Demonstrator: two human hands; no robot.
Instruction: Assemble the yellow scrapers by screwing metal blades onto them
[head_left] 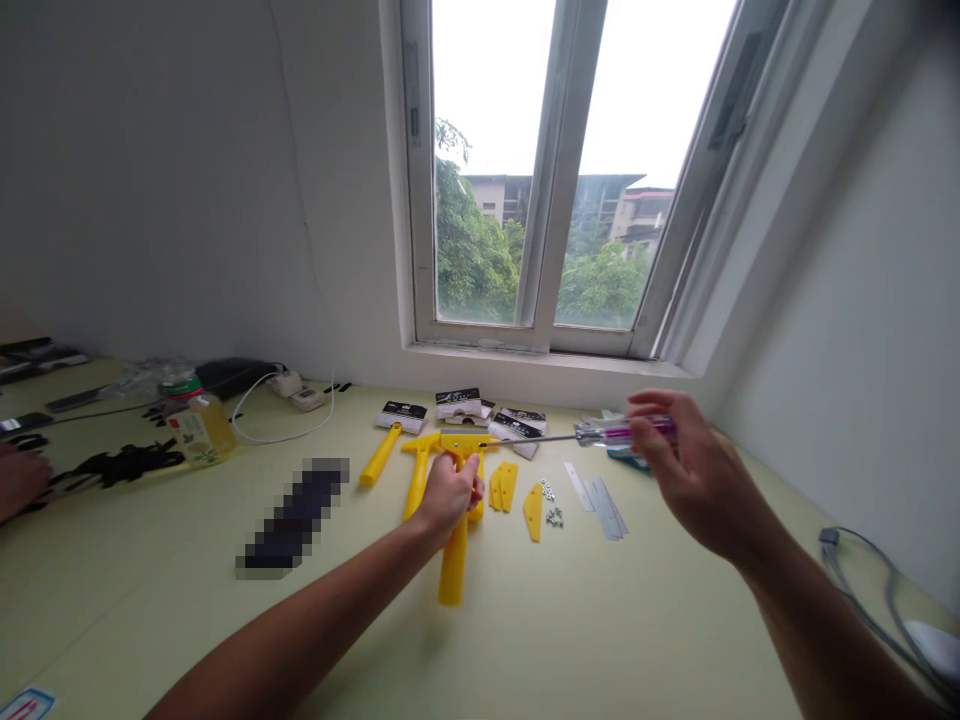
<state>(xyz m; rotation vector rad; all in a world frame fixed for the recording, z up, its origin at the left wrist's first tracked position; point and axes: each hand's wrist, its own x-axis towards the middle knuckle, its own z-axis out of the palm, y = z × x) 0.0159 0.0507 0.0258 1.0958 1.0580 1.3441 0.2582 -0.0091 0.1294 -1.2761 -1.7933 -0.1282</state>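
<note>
My left hand [450, 493] grips a yellow plastic scraper [454, 560] by its neck, handle pointing toward me on the pale green table [570, 640]. My right hand [679, 470] holds a screwdriver [600, 433] with a clear purple handle; its thin shaft points left, tip at the scraper's head. A second yellow scraper [415, 470] and a loose yellow handle [380, 456] lie just left. Yellow plastic pieces [504, 486], small screws [553, 505] and metal blades [604, 500] lie to the right of my left hand.
Black-and-white blade packets [459, 405] sit near the wall under the window. A drink bottle [196, 420], white cable [277, 415] and a blurred dark object [296, 518] lie to the left. Another person's hand [19, 480] rests at the left edge. A grey cable [870, 590] runs at right.
</note>
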